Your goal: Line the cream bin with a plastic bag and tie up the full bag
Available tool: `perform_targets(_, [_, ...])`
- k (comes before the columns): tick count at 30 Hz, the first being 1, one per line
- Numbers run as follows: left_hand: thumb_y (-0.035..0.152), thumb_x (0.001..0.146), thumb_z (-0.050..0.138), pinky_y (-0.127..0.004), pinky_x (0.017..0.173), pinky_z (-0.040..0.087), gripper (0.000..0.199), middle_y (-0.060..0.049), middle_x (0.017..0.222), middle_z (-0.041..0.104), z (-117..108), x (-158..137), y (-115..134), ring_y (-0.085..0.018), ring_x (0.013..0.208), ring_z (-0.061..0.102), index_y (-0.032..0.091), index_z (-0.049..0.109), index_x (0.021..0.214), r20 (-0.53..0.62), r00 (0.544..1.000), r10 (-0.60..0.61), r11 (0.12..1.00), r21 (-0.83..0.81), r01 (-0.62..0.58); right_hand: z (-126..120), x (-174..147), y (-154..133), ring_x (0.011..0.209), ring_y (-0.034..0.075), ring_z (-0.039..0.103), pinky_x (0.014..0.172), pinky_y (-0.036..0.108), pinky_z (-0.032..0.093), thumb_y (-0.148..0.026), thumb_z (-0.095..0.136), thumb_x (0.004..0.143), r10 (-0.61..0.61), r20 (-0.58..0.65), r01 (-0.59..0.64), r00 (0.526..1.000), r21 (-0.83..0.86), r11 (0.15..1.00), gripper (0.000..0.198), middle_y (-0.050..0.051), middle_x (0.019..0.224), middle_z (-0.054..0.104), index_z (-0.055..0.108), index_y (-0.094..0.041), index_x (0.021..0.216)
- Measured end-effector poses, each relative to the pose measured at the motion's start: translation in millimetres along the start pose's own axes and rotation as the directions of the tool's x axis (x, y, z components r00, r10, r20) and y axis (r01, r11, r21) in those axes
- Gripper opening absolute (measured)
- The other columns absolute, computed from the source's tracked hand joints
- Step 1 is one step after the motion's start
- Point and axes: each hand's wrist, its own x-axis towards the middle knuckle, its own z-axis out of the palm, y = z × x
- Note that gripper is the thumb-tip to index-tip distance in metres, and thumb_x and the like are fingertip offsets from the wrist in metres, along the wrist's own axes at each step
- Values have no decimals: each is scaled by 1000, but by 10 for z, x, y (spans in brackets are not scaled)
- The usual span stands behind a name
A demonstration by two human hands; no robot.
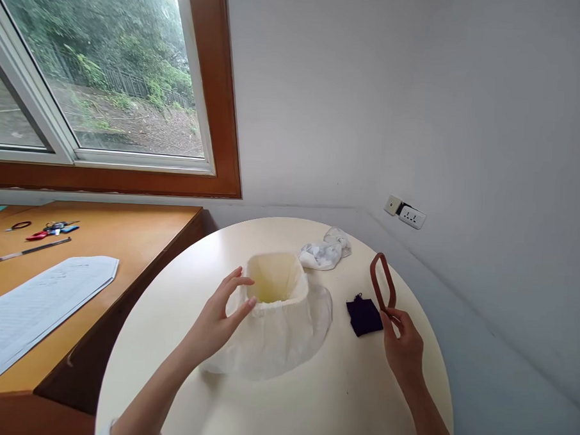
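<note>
A small bin stands on the round table, draped in a thin white plastic bag whose skirt spreads onto the tabletop. Through its top opening the yellowish inside shows. My left hand is at the bin's left rim, thumb and fingers apart; whether the fingertips touch the bag I cannot tell. Raised over the table's right side, a brown rounded-rectangular ring is pinched at its lower end by my right hand. Just left of that hand lies a dark folded cloth pouch.
Crumpled clear-and-white plastic lies behind the bin on the round table. On the left, a wooden desk carries papers, keys and a pen. A wall socket sits beyond the table.
</note>
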Motion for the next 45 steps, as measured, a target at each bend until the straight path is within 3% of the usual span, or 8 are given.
perform_targets(19, [39, 83, 49, -34, 79, 52, 23, -3, 136, 41, -41, -74, 25, -28, 129, 34, 32, 61, 102, -104, 994, 40, 999, -17, -42, 29, -107, -60, 82, 22, 59, 70, 34, 47, -49, 50, 80, -124, 18, 125, 992, -94, 988, 30, 7, 86, 62, 54, -20, 85])
perform_targets(23, [36, 80, 54, -36, 79, 51, 15, -6, 124, 51, -30, -112, 81, -29, 120, 44, 27, 64, 88, -224, 970, 99, 992, -59, -115, 18, -144, -134, 84, 23, 60, 72, 36, 50, -45, 51, 82, -231, -36, 227, 972, -93, 969, 25, 9, 89, 62, 55, -20, 85])
perform_targets(27, [30, 80, 56, -35, 78, 50, 10, -7, 102, 61, 79, -227, 218, -25, 98, 57, 24, 64, 77, -332, 931, 149, 960, -178, -217, 28, -187, -270, 84, 21, 60, 73, 39, 53, -29, 56, 83, -535, -99, 533, 839, -43, 845, 9, 8, 85, 62, 55, -21, 85])
perform_targets(30, [30, 83, 52, -33, 74, 51, 15, -7, 93, 64, 224, -318, 352, -23, 91, 60, 23, 65, 82, -198, 969, 147, 933, -297, -202, 38, -229, -403, 84, 22, 62, 72, 41, 55, -18, 58, 81, -704, -85, 706, 705, -16, 708, 9, 6, 82, 64, 57, -21, 89])
perform_targets(35, [38, 85, 49, -37, 84, 51, 31, -6, 100, 67, 441, -342, 548, -22, 93, 63, 25, 57, 112, 75, 995, 60, 863, -505, -14, 12, -333, -618, 87, 21, 63, 72, 38, 56, -8, 58, 79, -831, 50, 830, 554, 49, 556, 22, 5, 82, 67, 58, -21, 97])
perform_targets(41, [42, 80, 56, -37, 73, 55, 28, -8, 91, 69, 461, -284, 709, -20, 70, 66, 19, 59, 95, 155, 988, 8, 769, -633, 93, -78, -504, -823, 91, 19, 62, 76, 35, 54, -8, 58, 79, -872, 209, 880, 442, 89, 467, 27, 5, 87, 69, 57, -21, 103])
perform_targets(43, [42, 80, 57, -36, 70, 56, 26, -8, 86, 69, 431, -278, 718, -20, 69, 66, 17, 60, 88, 168, 985, -30, 744, -655, 134, -123, -524, -856, 96, 21, 61, 78, 37, 53, -9, 61, 77, -890, 173, 897, 422, 63, 437, 30, 6, 93, 68, 57, -21, 104])
perform_targets(45, [41, 80, 58, -35, 69, 56, 26, -9, 84, 69, 399, -273, 703, -20, 69, 67, 17, 60, 87, 173, 983, -65, 703, -691, 168, -167, -480, -845, 100, 24, 58, 80, 41, 52, -14, 62, 76, -892, 40, 892, 449, 30, 451, 30, 8, 100, 65, 57, -22, 105])
